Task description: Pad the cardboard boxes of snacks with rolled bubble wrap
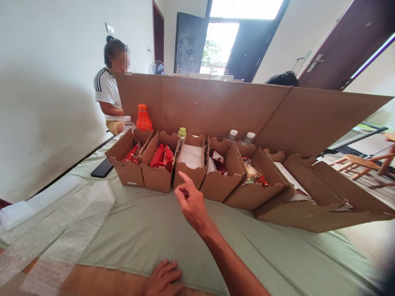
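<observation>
My right hand (193,201) is raised over the cloth with nothing in it. Its index finger points toward the cardboard box holding white foam sheets (191,156); the other fingers are partly curled. Low in the view, my left hand (165,279) lies with fingers spread near the edge of the green cloth (135,230). To the left of the foam box, a cardboard box (156,179) contains red packets (162,157). The box on its right (220,187) holds dark red packs (218,158), and another box (256,197) has snack packets (251,170).
Bubble wrap sheets (74,222) and a black phone (102,167) lie at left. Behind the boxes stand an orange bottle (143,119), several clear bottles, and a tall cardboard panel (210,102). A seated person (108,90) is beyond; another head shows over the panel.
</observation>
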